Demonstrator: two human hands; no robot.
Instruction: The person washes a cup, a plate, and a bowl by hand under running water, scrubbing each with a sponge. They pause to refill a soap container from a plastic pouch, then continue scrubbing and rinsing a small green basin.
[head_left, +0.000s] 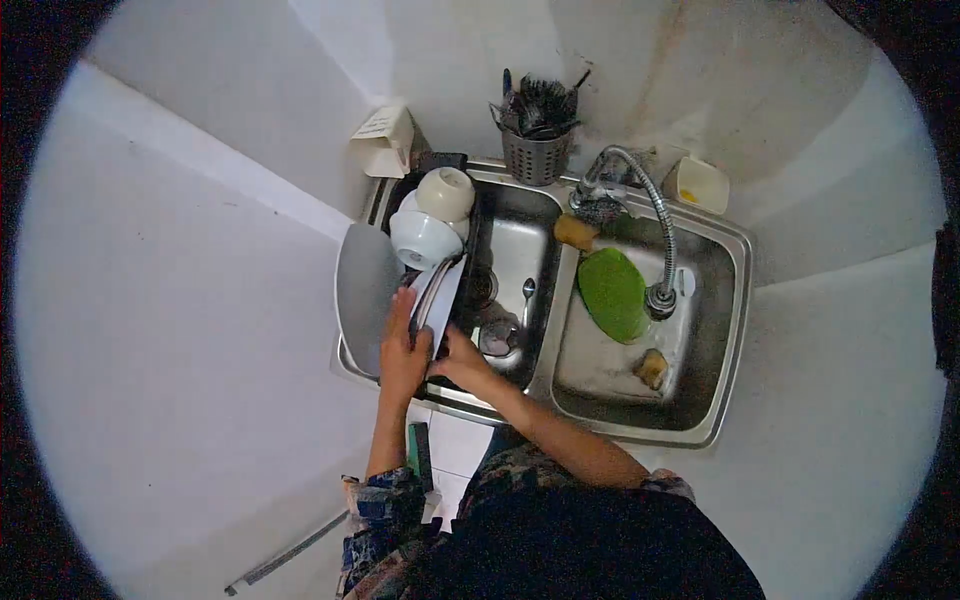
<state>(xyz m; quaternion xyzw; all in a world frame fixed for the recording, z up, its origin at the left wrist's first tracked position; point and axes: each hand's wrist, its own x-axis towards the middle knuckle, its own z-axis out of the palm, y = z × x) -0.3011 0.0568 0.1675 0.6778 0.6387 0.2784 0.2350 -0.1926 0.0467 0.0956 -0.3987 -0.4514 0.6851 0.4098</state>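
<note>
1. Left hand (403, 362) of mine is wrapped on the near end of the plates (448, 312), fingers along their outer side, thumb across from them.
2. My right hand (464, 362) is at their lower edge; whether its fingers are clenched there or only resting, I cannot tell.
3. The plates stand tilted on edge at the left of the sink (640, 434), just beside the white bowls (425, 240) and over the left basin's (520, 212) side.
4. I judge them stiff, moderately heavy together, slick if wet and easily chipped (their material is a guess from the shine). Best hold: thumb and fingers pinching the rims, the other palm under the lower edge, clear of the bowls.
5. My right fingertips are hidden, and so is whatever bears the plates below. Their overlapping rims blur any count. In the left basin, a shiny rounded object (498, 338) is hard to make out.
</note>
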